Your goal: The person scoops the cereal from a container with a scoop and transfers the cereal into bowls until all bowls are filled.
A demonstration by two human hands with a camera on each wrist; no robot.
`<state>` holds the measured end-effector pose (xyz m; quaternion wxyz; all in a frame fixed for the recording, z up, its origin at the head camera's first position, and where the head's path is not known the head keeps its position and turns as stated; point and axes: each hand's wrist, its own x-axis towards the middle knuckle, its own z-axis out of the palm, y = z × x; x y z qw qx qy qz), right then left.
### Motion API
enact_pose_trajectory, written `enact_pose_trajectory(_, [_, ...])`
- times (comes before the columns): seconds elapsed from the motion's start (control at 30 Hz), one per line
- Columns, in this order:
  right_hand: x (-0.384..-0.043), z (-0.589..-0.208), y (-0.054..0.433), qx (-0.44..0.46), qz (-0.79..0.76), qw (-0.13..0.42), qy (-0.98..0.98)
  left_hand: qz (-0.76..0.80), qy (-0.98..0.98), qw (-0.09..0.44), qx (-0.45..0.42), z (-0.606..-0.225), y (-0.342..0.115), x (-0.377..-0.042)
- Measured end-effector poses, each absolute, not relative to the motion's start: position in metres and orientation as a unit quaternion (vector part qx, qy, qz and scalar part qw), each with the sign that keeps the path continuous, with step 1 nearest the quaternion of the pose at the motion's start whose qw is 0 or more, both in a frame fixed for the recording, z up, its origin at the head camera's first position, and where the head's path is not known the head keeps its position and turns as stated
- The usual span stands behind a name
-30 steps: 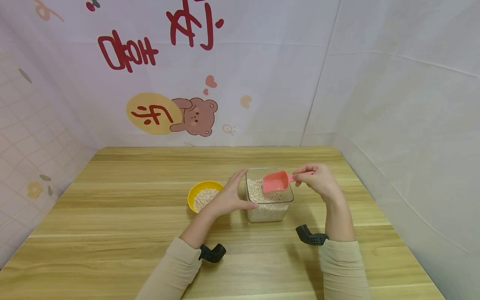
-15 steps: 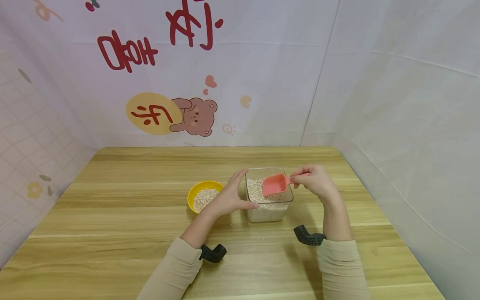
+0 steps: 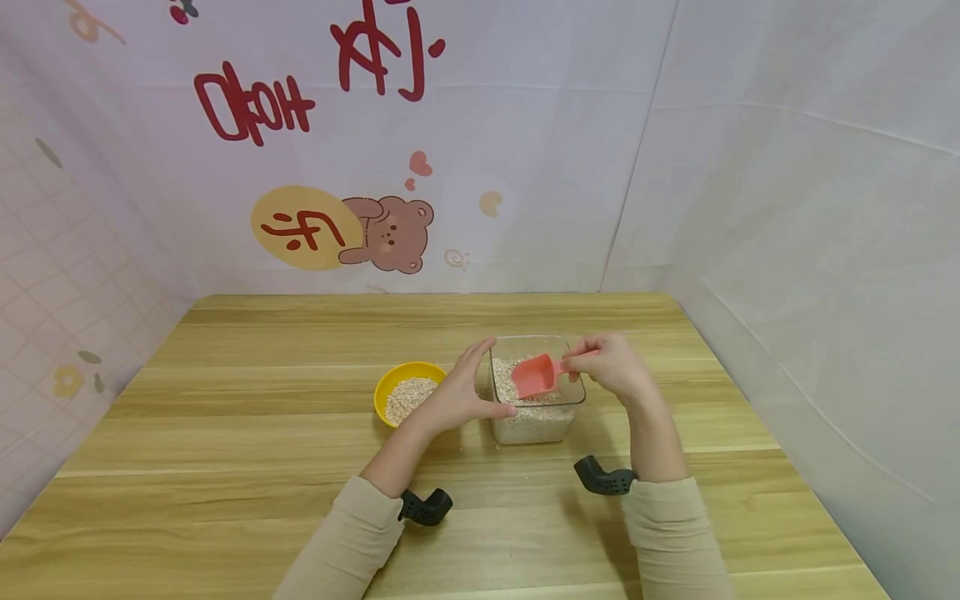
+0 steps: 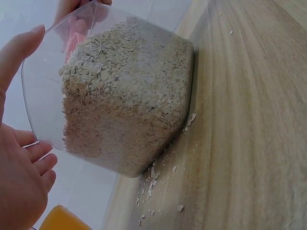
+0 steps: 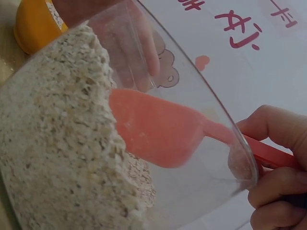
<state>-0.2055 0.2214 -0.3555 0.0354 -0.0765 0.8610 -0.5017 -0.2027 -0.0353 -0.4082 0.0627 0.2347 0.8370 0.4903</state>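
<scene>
Oats [image 3: 407, 397] partly fill the round yellow bowl [image 3: 384, 382]; plenty remain in the clear square container [image 3: 551, 405], left hand [image 3: 459, 398] spread against it, right hand [image 3: 613, 364] gripping a pink plastic scoop [image 3: 534, 377].

Back wall [image 3: 540, 167]: white, red characters [image 3: 416, 52], brown bear [image 3: 399, 237] (turned sideways)
Left wall [image 3: 120, 217]: pale grid [image 3: 52, 267], flower [image 3: 67, 381]
Right wall [image 3: 817, 217]: white, creased
Tabletop [image 3: 225, 467]: light wood

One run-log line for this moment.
left hand: touches clear container rim | right hand: grips pink scoop | scoop: edge at oats inside container | yellow bowl: holds oats
</scene>
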Motion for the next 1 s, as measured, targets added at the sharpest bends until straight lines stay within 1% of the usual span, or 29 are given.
enact_pose_trajectory(0.43, [-0.206, -0.362, 0.196, -0.059, -0.502, 0.036, 0.862, 0.497, 0.835, 0.060, 0.231, -0.408, -0.035, -0.203])
enact_pose_trajectory(1.0, [-0.207, -0.363, 0.197, 0.002, -0.519, 0.043, 0.854, 0.492, 0.837, 0.065, 0.232, -0.411, -0.036, -0.203])
